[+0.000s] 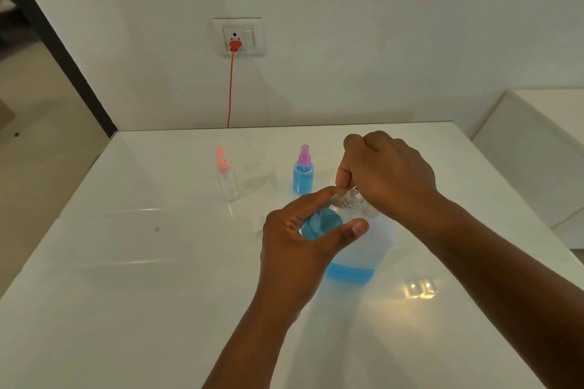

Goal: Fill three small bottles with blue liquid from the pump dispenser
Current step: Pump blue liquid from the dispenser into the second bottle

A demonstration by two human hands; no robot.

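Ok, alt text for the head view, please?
Left hand grips a small clear bottle of blue liquid while right hand works the pump dispenser. Behind stand a filled purple-capped bottle and an empty pink-capped bottle.

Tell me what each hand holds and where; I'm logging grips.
Left hand wraps the body of a small bottle with blue liquid. Right hand is on the pump dispenser top; its exact grip is hidden.

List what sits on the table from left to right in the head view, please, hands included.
Pink-capped empty bottle → left hand gripping the blue-filled bottle → purple-capped filled bottle → right hand. The pump dispenser lies under the hands, so its place is unclear.
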